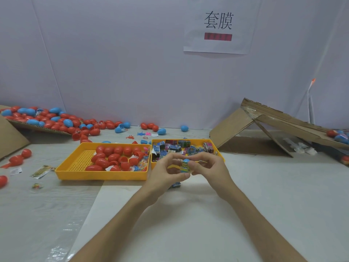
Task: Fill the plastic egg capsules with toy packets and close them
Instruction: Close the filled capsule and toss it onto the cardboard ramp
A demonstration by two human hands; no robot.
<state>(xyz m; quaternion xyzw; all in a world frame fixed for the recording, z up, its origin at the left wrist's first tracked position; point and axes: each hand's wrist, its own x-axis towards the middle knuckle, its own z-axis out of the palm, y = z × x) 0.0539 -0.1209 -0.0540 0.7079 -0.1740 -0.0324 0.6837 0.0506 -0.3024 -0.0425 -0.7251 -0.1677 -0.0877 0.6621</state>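
Both hands meet above the table in front of the right yellow tray (221, 157). My left hand (166, 171) and my right hand (205, 165) pinch a small blue egg capsule (186, 161) from either side, with a printed yellow-green wrapper (185, 167) around its lower part. The right tray holds several printed toy packets (173, 147). The left yellow tray (79, 163) holds several red egg capsules (113, 156), some of them open halves, plus clear packets at its right end.
A heap of red and blue eggs (47, 118) spills off a cardboard sheet at the back left. A folded cardboard ramp (264, 125) stands at the right with wrapped eggs (340, 136) at its low end. Loose eggs, small toys and wrappers lie on the table at the left.
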